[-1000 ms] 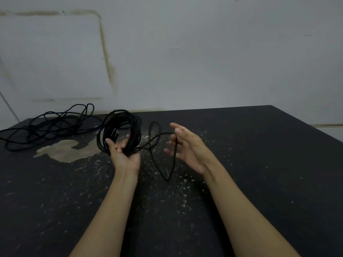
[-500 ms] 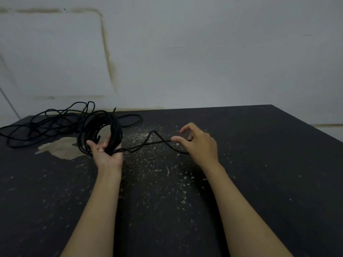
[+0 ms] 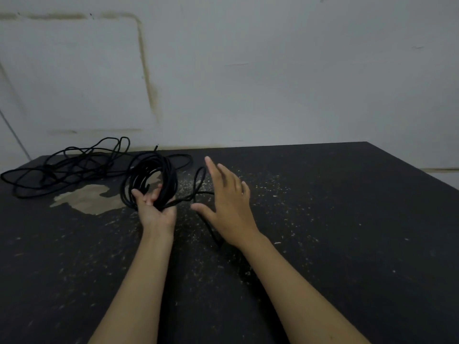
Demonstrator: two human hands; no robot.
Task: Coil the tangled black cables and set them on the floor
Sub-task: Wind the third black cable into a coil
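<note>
Your left hand (image 3: 155, 212) grips the partly wound coil of black cable (image 3: 149, 181); your right hand (image 3: 229, 207) is spread, holding nothing; 1 tangled black cable heap (image 3: 62, 167) lies uncoiled far left on the dark speckled floor (image 3: 323, 232).

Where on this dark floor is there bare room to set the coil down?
Bare floor right of the right hand, and the near strip beside the forearms. Crowded far left: loose tangle, with the coil in the left hand.

A coil of black cable (image 3: 149, 180) stands upright with a loose strand (image 3: 198, 180) trailing right, while tangled cable (image 3: 62, 167) sprawls far left.
</note>
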